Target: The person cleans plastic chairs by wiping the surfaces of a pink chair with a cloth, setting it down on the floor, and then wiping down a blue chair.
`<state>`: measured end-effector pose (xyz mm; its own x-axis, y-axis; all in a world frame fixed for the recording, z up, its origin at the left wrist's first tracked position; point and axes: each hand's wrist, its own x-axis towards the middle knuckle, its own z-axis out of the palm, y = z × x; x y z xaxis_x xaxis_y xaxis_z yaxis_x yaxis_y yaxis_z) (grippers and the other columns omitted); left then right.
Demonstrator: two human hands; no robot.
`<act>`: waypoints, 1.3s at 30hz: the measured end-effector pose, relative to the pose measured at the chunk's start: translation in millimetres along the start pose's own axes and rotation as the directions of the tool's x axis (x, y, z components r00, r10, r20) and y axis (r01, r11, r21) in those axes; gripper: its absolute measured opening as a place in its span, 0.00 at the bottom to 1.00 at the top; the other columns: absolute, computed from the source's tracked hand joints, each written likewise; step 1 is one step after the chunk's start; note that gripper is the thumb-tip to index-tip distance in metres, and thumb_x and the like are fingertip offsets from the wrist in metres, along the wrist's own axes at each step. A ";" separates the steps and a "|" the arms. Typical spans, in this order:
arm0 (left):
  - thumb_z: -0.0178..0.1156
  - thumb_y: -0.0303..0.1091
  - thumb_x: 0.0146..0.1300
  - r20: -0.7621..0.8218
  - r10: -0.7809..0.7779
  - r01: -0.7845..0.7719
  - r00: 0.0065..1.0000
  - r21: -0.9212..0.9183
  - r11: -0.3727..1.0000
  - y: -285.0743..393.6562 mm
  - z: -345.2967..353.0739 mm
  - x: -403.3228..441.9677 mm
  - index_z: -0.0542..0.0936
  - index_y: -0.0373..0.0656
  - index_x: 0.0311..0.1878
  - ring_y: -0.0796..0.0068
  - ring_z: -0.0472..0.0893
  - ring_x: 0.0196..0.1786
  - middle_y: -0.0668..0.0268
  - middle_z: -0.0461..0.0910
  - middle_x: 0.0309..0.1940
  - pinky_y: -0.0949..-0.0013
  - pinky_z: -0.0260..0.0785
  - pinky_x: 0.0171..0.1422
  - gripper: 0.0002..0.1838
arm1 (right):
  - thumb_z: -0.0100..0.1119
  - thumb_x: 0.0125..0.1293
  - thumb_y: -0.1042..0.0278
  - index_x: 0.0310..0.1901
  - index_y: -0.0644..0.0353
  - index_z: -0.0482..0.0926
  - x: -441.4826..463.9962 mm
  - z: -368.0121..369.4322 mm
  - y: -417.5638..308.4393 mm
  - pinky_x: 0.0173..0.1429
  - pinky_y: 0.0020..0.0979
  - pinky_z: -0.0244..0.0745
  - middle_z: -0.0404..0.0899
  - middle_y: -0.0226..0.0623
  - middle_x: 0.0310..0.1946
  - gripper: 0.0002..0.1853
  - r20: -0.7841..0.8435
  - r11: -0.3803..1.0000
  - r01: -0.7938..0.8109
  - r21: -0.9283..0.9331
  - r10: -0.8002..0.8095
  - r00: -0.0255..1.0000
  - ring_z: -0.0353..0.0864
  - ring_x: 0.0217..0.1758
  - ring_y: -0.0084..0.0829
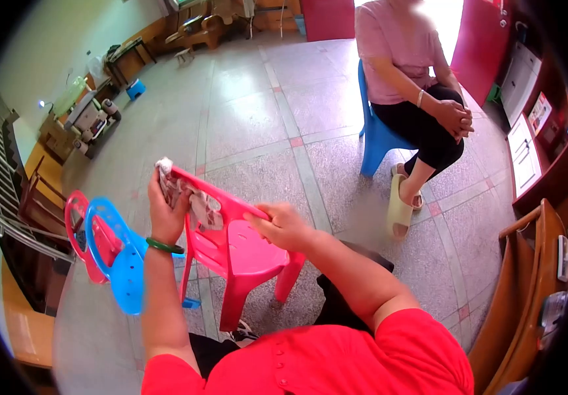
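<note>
A red plastic chair (254, 250) stands in front of me, its backrest toward me and tilted. At the left end of the backrest my left hand (167, 209), with a green bangle on the wrist, is closed on a crumpled patterned cloth (201, 209) that lies against the backrest. My right hand (278, 225) grips the right end of the backrest's top edge, fingers wrapped round it.
Left of the red chair are a small blue chair (128, 280) and a pink-red chair (103, 240). A person (399, 72) sits on a blue chair (379, 145) at the upper right, hands clasped. Wooden furniture (527, 289) stands at the right.
</note>
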<state>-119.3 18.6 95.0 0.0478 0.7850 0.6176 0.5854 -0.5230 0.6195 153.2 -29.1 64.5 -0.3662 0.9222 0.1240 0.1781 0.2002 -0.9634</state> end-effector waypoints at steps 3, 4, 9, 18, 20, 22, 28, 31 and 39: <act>0.63 0.32 0.65 0.075 -0.159 0.164 0.984 -0.075 0.984 24.9 -7.7 7.4 0.66 0.35 0.62 0.76 0.79 0.45 0.64 0.79 0.44 0.73 0.74 0.48 0.25 | 0.55 0.69 0.53 0.42 0.63 0.81 -1.3 0.7 -2.5 0.35 0.35 0.73 0.80 0.46 0.26 0.18 -0.002 0.998 0.022 0.056 -0.022 1.000 0.80 0.29 0.37; 0.63 0.32 0.65 0.073 -0.162 0.167 0.984 -0.063 0.984 8.2 -10.9 3.4 0.66 0.35 0.62 0.76 0.79 0.45 0.64 0.79 0.44 0.73 0.74 0.48 0.25 | 0.55 0.69 0.54 0.41 0.63 0.80 -1.8 0.3 -3.5 0.35 0.36 0.73 0.79 0.46 0.26 0.18 -0.016 0.997 0.011 0.075 -0.009 1.000 0.79 0.28 0.37; 0.60 0.33 0.66 0.249 -0.343 0.356 0.906 -0.005 0.935 -53.2 -19.6 -21.5 0.74 0.37 0.48 0.75 0.81 0.35 0.60 0.81 0.35 0.72 0.73 0.36 0.12 | 0.55 0.69 0.55 0.39 0.63 0.80 -0.5 -1.4 -3.8 0.34 0.36 0.72 0.79 0.45 0.24 0.17 -0.035 0.998 0.058 -0.027 -0.059 0.998 0.78 0.26 0.36; 0.56 0.31 0.65 0.354 -0.180 0.104 0.918 0.224 0.969 -140.8 -44.1 -82.7 0.78 0.40 0.43 0.77 0.82 0.37 0.65 0.82 0.34 0.72 0.74 0.38 0.08 | 0.55 0.70 0.54 0.40 0.63 0.81 8.1 5.5 -4.8 0.35 0.36 0.73 0.80 0.47 0.26 0.17 -0.018 0.998 -0.049 0.038 0.050 0.999 0.81 0.29 0.41; 0.56 0.32 0.66 0.478 0.015 -0.188 0.878 0.317 0.930 -118.6 -49.3 -73.6 0.79 0.39 0.45 0.79 0.82 0.39 0.65 0.83 0.36 0.74 0.75 0.40 0.09 | 0.55 0.69 0.53 0.42 0.63 0.81 9.7 9.6 -9.6 0.38 0.36 0.74 0.81 0.47 0.29 0.18 0.008 0.998 -0.055 -0.014 0.055 0.998 0.82 0.32 0.42; 0.54 0.38 0.64 0.241 -0.351 0.349 0.905 0.052 0.936 -43.1 -59.2 -52.8 0.80 0.43 0.43 0.67 0.83 0.36 0.61 0.82 0.37 0.66 0.76 0.39 0.12 | 0.55 0.69 0.52 0.44 0.62 0.81 12.1 10.2 -9.3 0.40 0.36 0.76 0.82 0.48 0.31 0.19 0.035 0.996 -0.062 -0.061 0.064 0.997 0.83 0.34 0.43; 0.57 0.31 0.66 0.257 -0.352 0.435 0.900 -0.579 0.690 -41.3 -65.5 -12.5 0.71 0.39 0.60 0.69 0.81 0.43 0.62 0.79 0.46 0.69 0.78 0.42 0.20 | 0.61 0.67 0.58 0.47 0.63 0.81 18.6 23.0 7.3 0.29 0.29 0.73 0.79 0.39 0.21 0.16 -0.060 0.997 -0.075 0.009 0.076 0.995 0.74 0.22 0.22; 0.67 0.33 0.61 0.189 -0.338 0.381 0.922 -0.593 0.709 -27.5 -38.0 7.1 0.72 0.39 0.58 0.77 0.80 0.48 0.66 0.81 0.46 0.73 0.74 0.51 0.23 | 0.60 0.69 0.62 0.41 0.63 0.82 14.0 19.9 -1.5 0.24 0.22 0.68 0.76 0.27 0.19 0.12 -0.051 0.983 -0.102 0.152 0.111 0.992 0.73 0.20 0.14; 0.60 0.29 0.65 0.087 -0.174 0.182 0.981 -0.101 0.978 1.9 -22.3 -10.0 0.66 0.38 0.62 0.72 0.82 0.43 0.58 0.78 0.48 0.71 0.74 0.49 0.24 | 0.52 0.74 0.55 0.34 0.65 0.78 13.1 7.5 -11.8 0.27 0.21 0.69 0.75 0.28 0.20 0.19 -0.080 0.983 -0.092 0.159 0.106 0.991 0.71 0.20 0.18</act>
<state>-136.7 2.3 100.8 0.0157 0.8899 0.4558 0.4998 -0.4019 0.7673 139.4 -21.8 75.7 -0.2708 0.9618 0.0403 0.0632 0.0596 -0.9962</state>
